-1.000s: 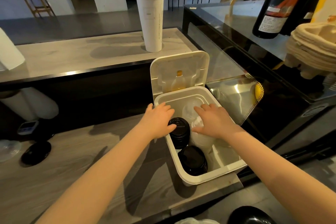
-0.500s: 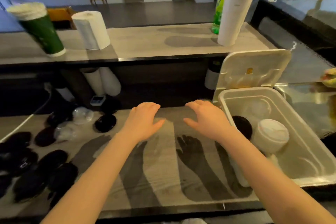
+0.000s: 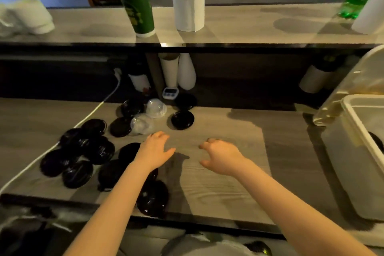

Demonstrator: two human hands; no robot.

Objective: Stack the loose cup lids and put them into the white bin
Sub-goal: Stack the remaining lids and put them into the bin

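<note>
The left hand (image 3: 154, 151) is hovering over the wooden surface (image 3: 228, 183), its fingers (image 3: 161, 135) lying apart and relaxed, gripping nothing. The right hand (image 3: 220, 157) is hanging beside it, its fingers (image 3: 209, 143) curling loosely downward and also holding nothing.

Loose black lids (image 3: 98, 150) are lying scattered to the left of the left fingers and under that forearm. Just beyond those fingertips, two clear dome lids (image 3: 142, 124) are sitting among more black ones. A single black lid (image 3: 182, 119) is lying ahead, between the two hands' fingers and farther out.

The white bin (image 3: 357, 129) is standing well to the right of the right fingers, at the edge of the view, with its hinged cover (image 3: 357, 81) tilting up behind it.

Far ahead of both sets of fingers, a green cup stack (image 3: 135, 6) and a paper roll (image 3: 188, 6) are standing on the raised ledge. A white cable (image 3: 89, 114) is running across the surface to the left of the lids.
</note>
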